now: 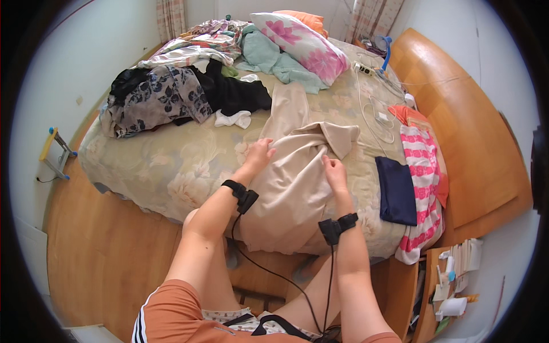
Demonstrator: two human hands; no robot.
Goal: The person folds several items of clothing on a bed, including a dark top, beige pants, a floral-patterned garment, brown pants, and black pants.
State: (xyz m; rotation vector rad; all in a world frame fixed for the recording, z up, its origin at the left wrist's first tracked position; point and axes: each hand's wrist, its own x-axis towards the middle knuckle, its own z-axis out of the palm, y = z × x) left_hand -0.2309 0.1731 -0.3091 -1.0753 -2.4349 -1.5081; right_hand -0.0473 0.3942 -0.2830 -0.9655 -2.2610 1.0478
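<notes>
A beige garment (296, 184) with a collar lies spread and wrinkled on the bed (193, 158), its lower part reaching over the near edge. One long sleeve stretches away towards the pillow. At the garment's left side is my left hand (259, 157), its fingers partly spread; whether it grips the cloth is unclear. My right hand (335, 171) is closed on the garment just below the collar, thumb and fingers pinching the cloth. A dark blue folded cloth (396, 191) lies to the right. Both wrists wear black strapped devices with cables.
Heaped clothes (163, 96), a black garment (236, 92) and a white cloth (233, 119) lie at the left. A floral pillow (304, 47) is at the back. Right are a power strip (364, 69), cables and a pink-and-white cloth (418, 171). A nightstand (433, 283) stands lower right.
</notes>
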